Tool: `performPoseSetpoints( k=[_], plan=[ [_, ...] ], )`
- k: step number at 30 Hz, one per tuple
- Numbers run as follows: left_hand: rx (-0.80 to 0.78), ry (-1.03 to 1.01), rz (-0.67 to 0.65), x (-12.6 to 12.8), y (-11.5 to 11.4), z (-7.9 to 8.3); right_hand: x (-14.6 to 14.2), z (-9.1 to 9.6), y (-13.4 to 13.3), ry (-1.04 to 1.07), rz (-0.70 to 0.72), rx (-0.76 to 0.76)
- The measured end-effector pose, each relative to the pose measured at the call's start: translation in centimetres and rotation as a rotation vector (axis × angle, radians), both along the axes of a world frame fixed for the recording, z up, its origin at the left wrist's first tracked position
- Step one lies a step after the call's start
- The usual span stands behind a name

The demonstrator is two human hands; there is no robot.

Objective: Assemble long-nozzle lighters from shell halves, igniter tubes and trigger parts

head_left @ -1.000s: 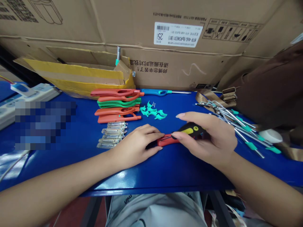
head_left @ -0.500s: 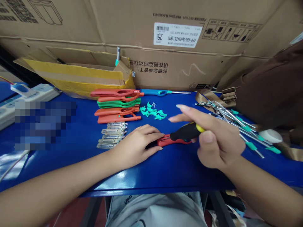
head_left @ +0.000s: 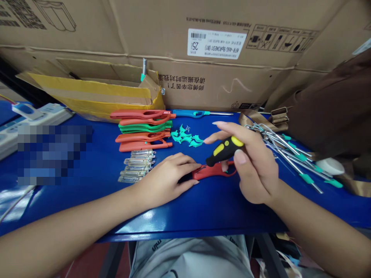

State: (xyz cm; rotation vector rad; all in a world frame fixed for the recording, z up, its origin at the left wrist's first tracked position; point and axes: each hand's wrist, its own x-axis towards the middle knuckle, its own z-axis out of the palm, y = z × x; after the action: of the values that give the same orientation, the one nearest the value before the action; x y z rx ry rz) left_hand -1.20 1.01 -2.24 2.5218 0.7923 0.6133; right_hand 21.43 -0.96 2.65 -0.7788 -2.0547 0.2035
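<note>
My left hand [head_left: 175, 172] is closed around the rear of a red lighter casing [head_left: 213, 170], pressing it to the blue table. In my right hand [head_left: 255, 166] is a black and yellow screwdriver [head_left: 224, 150], its handle slanting down left to the casing. The screwdriver's tip is hard to make out against the casing. Beyond my hands lie several teal triggers [head_left: 185, 138]. Left of them is a stack of red, orange and green lighter casings [head_left: 142, 145]. Several clear fuel tanks [head_left: 136, 166] lie beside my left wrist.
A blue lighter [head_left: 188, 113] lies at the back. Metal lighter tubes [head_left: 295, 156] with wires are piled at the right, near a brown strap [head_left: 279, 125]. A yellow-taped box [head_left: 95, 90] stands back left. At the left are a power strip [head_left: 52, 116] and a blurred-out area.
My right hand has turned on the screwdriver handle, showing more of its yellow patches, and shifted slightly left. My left hand and the red casing stay in place.
</note>
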Motion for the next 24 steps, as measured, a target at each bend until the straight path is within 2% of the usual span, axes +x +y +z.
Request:
performPoseSetpoints(
  k=[2,6,7,11,12,16,18,22,24],
  plan=[
    [-0.008,0.001,-0.002,0.03,0.00,-0.01,-0.10,-0.03,0.11,0.000,0.003,0.025],
    [-0.030,-0.003,-0.008,0.03,0.01,-0.05,-0.22,0.26,0.29,-0.055,-0.058,0.217],
    [-0.030,-0.002,-0.007,0.01,0.00,-0.06,-0.20,0.31,0.27,-0.063,-0.051,0.207],
    [-0.018,0.012,0.004,-0.04,-0.05,-0.05,-0.13,0.29,0.08,-0.051,0.025,0.013],
    [-0.018,0.013,0.004,-0.04,-0.05,-0.04,-0.14,0.29,0.07,-0.053,0.019,0.020],
    [-0.026,0.000,-0.005,-0.04,-0.01,0.01,-0.12,0.39,0.19,-0.088,-0.078,0.212],
    [-0.024,-0.004,-0.005,-0.07,0.04,0.02,-0.03,0.49,0.19,-0.105,-0.059,0.183],
    [-0.007,0.002,0.000,-0.10,0.09,0.00,0.06,0.76,-0.04,-0.114,0.070,0.002],
    [-0.008,-0.001,-0.002,-0.06,0.08,-0.01,0.01,0.88,-0.06,-0.109,0.074,0.046]
  ],
)
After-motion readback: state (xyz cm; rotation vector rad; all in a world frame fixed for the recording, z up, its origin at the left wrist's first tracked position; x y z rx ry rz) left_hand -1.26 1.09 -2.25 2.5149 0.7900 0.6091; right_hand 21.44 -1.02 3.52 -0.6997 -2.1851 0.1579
